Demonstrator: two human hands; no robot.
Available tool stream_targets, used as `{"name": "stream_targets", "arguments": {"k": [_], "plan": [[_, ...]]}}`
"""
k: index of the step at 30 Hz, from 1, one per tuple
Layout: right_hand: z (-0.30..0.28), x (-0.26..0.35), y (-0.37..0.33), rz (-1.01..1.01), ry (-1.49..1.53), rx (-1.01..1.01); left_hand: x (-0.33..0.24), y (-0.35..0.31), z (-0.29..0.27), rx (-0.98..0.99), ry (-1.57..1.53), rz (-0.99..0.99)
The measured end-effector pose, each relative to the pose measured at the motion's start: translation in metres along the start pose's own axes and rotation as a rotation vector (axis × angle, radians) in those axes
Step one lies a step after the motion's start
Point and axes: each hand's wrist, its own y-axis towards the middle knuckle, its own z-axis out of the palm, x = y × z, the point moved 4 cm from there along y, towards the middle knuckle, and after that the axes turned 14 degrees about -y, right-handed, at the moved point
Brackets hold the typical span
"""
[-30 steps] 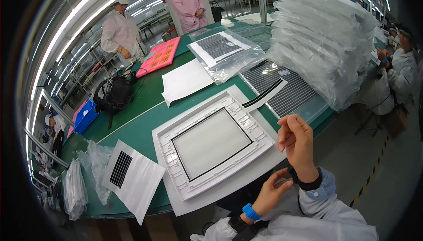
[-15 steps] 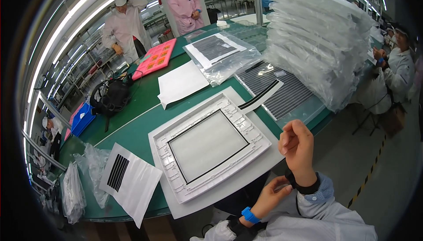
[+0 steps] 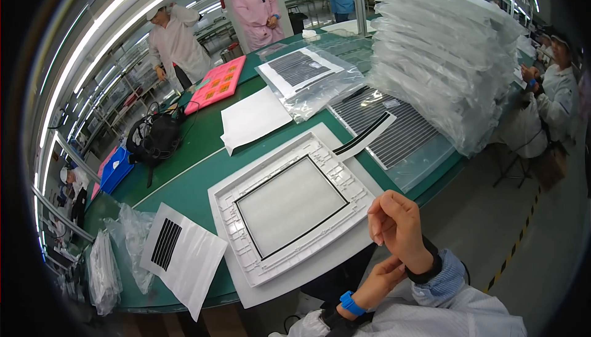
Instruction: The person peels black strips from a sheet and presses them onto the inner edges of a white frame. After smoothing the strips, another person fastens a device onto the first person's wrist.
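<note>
My right hand (image 3: pixel 396 225) is raised off the table's near edge, fingers loosely curled in and nothing seen in them. A black wristband (image 3: pixel 429 264) circles its wrist. Below it, my left hand (image 3: pixel 377 283), with a blue band (image 3: pixel 352 304) on its wrist, grips at that black wristband; its fingertips are partly hidden behind the right wrist. Left of both hands lies a white plastic frame (image 3: pixel 280 262), with black strips edging its inner opening, on a pale board (image 3: pixel 253 297). A white strip with a black line (image 3: pixel 367 136) lies at the frame's upper right corner.
White sheet with black strips (image 3: pixel 184 263) overhangs the front edge. Beyond the frame lie blank paper (image 3: pixel 254 117), striped sheets (image 3: pixel 400 124), a pink tray (image 3: pixel 215 84) and a black bag (image 3: pixel 159 137). Bagged items (image 3: pixel 443 60) are stacked high at right. People stand across the table.
My right hand has moved down and left, nearer the frame, while my left hand stays at its wrist. In the background, a person in blue has come further into view.
</note>
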Motion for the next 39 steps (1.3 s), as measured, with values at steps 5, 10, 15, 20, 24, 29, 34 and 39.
{"name": "stream_targets", "arguments": {"k": [5,10,15,20,24,29,34,39], "plan": [[0.008,-0.002,-0.006,0.072,0.014,0.092,-0.001,-0.004,-0.002,-0.019,0.004,-0.029],[0.011,0.0,-0.008,0.062,-0.042,0.11,0.0,-0.004,-0.008,0.018,0.035,-0.036],[0.017,0.004,-0.015,0.037,-0.285,0.106,0.001,-0.004,-0.01,-0.025,0.107,-0.052],[0.02,0.011,-0.017,-0.017,-0.427,0.179,-0.014,-0.01,0.004,-0.027,0.335,-0.006],[0.008,0.012,-0.015,0.072,0.115,0.142,-0.017,-0.013,0.015,-0.017,0.232,-0.081],[-0.006,0.02,-0.01,-0.137,-0.089,-0.069,-0.013,-0.009,0.019,0.121,-0.069,0.034],[-0.016,0.016,-0.006,-0.243,-0.276,-0.159,-0.016,-0.006,0.042,0.271,0.149,0.014],[0.023,-0.017,-0.002,0.066,0.16,0.111,-0.021,0.001,0.032,0.262,0.34,0.097]]}}
